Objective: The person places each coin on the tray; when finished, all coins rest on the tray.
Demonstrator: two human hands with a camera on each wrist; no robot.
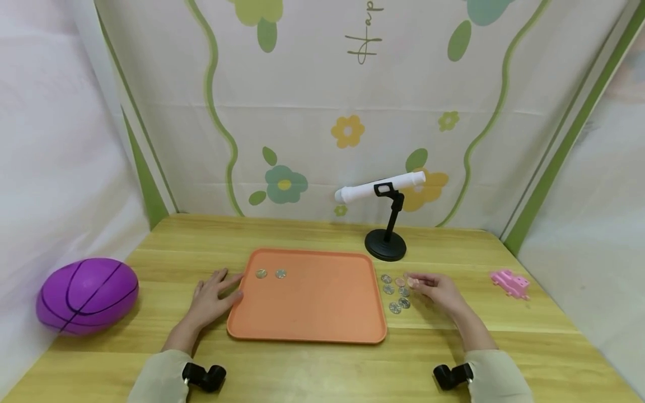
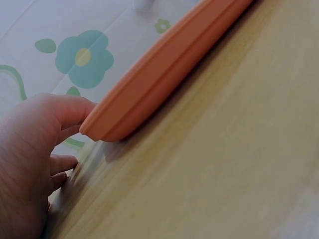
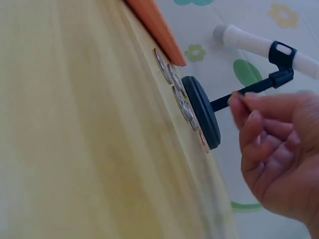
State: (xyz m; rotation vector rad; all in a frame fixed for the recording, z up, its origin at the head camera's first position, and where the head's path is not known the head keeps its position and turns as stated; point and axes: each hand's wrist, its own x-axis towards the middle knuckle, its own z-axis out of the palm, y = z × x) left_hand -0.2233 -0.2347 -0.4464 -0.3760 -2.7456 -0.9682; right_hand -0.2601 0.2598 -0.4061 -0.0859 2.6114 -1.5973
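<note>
An orange tray (image 1: 317, 305) lies on the table, with two coins, a gold-toned coin (image 1: 261, 273) and a silver coin (image 1: 280, 273), near its far left corner. At the tray's left edge rests my left hand (image 1: 211, 302), its fingers loosely spread and thumb and forefinger at the rim. My right hand (image 1: 440, 292) pinches a copper-coloured coin (image 1: 412, 282) between thumb and forefinger, just above the table. Beside it, right of the tray, lie several silver coins (image 1: 395, 307) and one copper-coloured coin (image 1: 400, 281). Fingers mostly cover the pinched coin in the right wrist view.
Behind the tray's far right corner stands a white microphone (image 1: 363, 192) on a black stand (image 1: 385, 246). A purple ball (image 1: 88, 296) sits at the left table edge. Toward the right edge is a small pink toy (image 1: 510, 284). A patterned cloth (image 1: 312, 112) hangs behind the table.
</note>
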